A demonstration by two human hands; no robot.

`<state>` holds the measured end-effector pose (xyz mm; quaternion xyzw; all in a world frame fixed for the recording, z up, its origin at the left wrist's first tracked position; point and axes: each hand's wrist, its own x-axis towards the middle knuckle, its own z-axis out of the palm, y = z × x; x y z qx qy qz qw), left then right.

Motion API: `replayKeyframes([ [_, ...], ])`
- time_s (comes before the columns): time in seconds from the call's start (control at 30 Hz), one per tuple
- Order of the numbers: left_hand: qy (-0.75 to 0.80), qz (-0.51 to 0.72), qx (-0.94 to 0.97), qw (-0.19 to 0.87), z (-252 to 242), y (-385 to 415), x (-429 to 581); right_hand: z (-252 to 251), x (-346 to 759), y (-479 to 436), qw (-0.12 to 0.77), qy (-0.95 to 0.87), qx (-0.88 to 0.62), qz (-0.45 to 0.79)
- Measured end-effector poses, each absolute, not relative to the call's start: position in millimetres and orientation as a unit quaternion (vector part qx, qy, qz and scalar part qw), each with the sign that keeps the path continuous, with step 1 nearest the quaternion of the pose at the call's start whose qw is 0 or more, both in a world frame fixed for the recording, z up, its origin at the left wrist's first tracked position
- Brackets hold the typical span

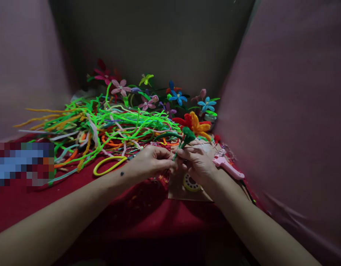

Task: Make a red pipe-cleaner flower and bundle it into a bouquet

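Observation:
My left hand (156,160) and my right hand (196,160) meet near the middle, both with their fingers closed on the green stem (175,156) of a flower. Its red and orange petals (196,125) point up and to the right, above a dark green base (188,135). A curved green piece reaches left from the stem. Below my hands, a round yellow-rimmed roll (191,182) lies on a brown board (177,190).
A large heap of coloured fuzzy stems (123,125) spreads at the left and centre. Several finished flowers (146,103) stand behind it. Yellow-handled scissors (109,166) lie beside my left wrist, and a pink glue gun (228,166) beside my right forearm. Pinkish sheets hang on both sides.

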<state>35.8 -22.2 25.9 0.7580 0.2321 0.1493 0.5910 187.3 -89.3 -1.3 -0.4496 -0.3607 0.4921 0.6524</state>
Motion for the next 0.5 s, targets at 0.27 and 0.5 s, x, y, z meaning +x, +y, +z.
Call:
replayKeyframes([
  [0.27, 0.210, 0.150, 0.687, 0.680, 14, -3, 28, 11, 179, -75, 0.634, -0.442, -0.465, 0.431],
  [0.5, 0.258, 0.345, 0.868, 0.248, 12, -10, 32, 14, 165, -62, 0.649, -0.464, -0.514, 0.315],
])
